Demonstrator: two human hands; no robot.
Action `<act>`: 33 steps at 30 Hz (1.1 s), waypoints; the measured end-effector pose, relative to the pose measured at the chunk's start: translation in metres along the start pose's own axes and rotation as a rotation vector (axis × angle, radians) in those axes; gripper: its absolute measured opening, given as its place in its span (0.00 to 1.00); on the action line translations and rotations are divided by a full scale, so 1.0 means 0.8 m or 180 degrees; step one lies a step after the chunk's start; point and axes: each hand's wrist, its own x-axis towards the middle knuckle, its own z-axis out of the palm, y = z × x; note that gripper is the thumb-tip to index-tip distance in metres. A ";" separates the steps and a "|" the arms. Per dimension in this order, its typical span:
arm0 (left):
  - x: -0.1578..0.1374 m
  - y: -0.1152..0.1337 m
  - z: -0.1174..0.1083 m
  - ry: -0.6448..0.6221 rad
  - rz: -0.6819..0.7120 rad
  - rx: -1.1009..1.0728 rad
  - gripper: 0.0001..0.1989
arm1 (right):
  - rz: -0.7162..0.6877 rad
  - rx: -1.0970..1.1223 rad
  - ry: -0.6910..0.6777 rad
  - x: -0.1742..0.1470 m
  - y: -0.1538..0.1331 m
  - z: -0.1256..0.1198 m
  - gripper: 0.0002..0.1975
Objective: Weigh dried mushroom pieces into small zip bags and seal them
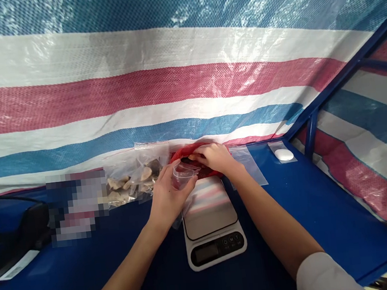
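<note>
My left hand (166, 195) is closed around a clear plastic cup (182, 174), tilted over the far end of a white kitchen scale (210, 208). Just beyond the cup lies a red plastic bag (203, 146) with dark contents showing at its mouth. My right hand (217, 157) reaches into that bag with its fingers bent together. Whatever they pinch is too small and partly hidden to name. The scale's plate carries nothing but reflections, and its display looks blank.
Clear zip bags of brownish dried slices (125, 184) lie left of my hands. A flat clear zip bag (251, 164) and a small white case (283, 155) lie to the right on the blue table (311, 211). Striped tarpaulin (160, 88) hangs behind; a black object (25, 227) sits far left.
</note>
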 end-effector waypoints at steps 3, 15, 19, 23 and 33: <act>0.000 -0.003 0.000 -0.0021 -0.0041 -0.0006 0.25 | 0.0007 -0.0145 0.0018 0.005 0.001 0.012 0.18; 0.002 -0.008 -0.002 -0.0055 -0.0055 0.0085 0.24 | -0.0078 -0.0163 -0.0071 0.012 0.007 0.027 0.17; 0.002 -0.007 -0.002 -0.0075 -0.0007 0.0044 0.23 | -0.0173 -0.0081 -0.0163 0.007 0.007 0.017 0.16; 0.002 -0.008 -0.002 -0.0076 0.0045 -0.0023 0.23 | -0.0277 0.0049 -0.0217 0.006 0.009 0.012 0.17; 0.002 -0.006 -0.002 -0.0135 -0.0006 -0.0006 0.22 | -0.0414 0.0528 -0.0194 0.003 0.017 0.009 0.15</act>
